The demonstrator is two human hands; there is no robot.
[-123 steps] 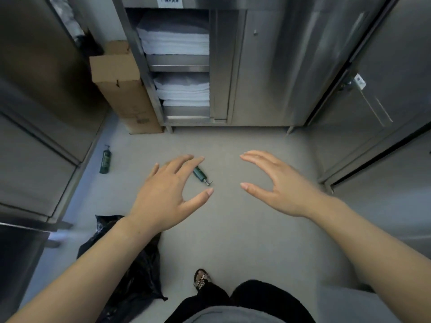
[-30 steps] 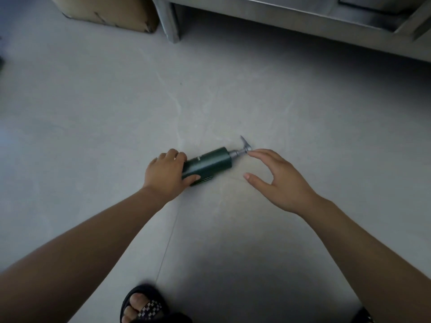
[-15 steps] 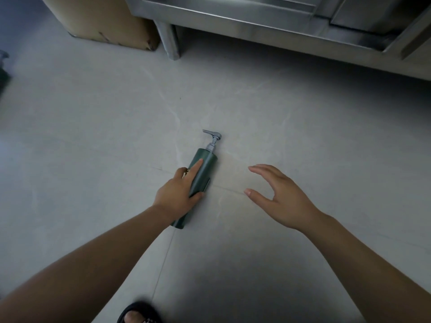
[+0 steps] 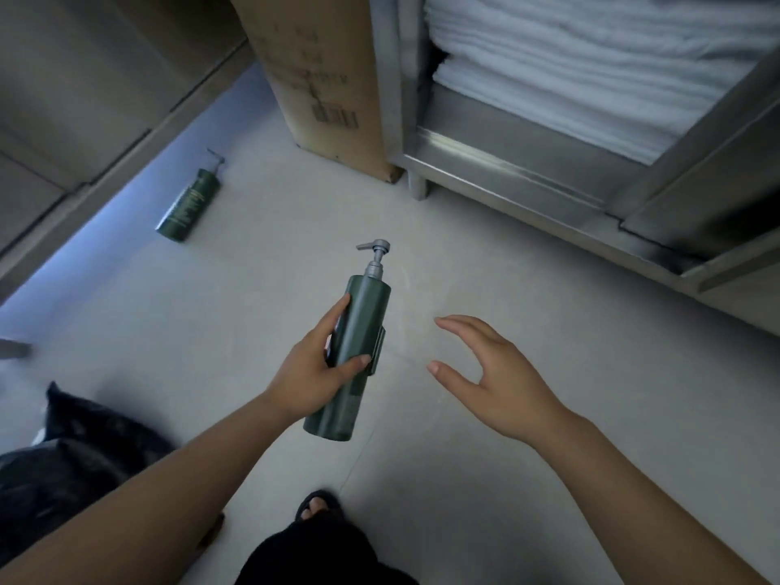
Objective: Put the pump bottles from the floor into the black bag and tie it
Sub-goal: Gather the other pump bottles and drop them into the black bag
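My left hand (image 4: 310, 373) grips a dark green pump bottle (image 4: 358, 327) round its middle and holds it off the floor, grey pump head pointing away from me. To its right my right hand (image 4: 494, 373) hovers with spread, slightly bent fingers and holds nothing. A second green pump bottle (image 4: 189, 203) lies on the floor at the far left, close to the wall's base. The crumpled black bag (image 4: 71, 449) lies on the floor at the lower left, partly behind my left forearm.
A tall cardboard box (image 4: 320, 78) stands against a steel cabinet (image 4: 498, 162) whose open shelf holds folded white towels (image 4: 591, 65). Grey panels (image 4: 84, 78) line the left side. My sandalled foot (image 4: 314, 508) shows at the bottom.
My left hand has lifted the bottle off the floor and drawn it closer. The view has risen and swung left, bringing the second bottle and the black bag back into sight.
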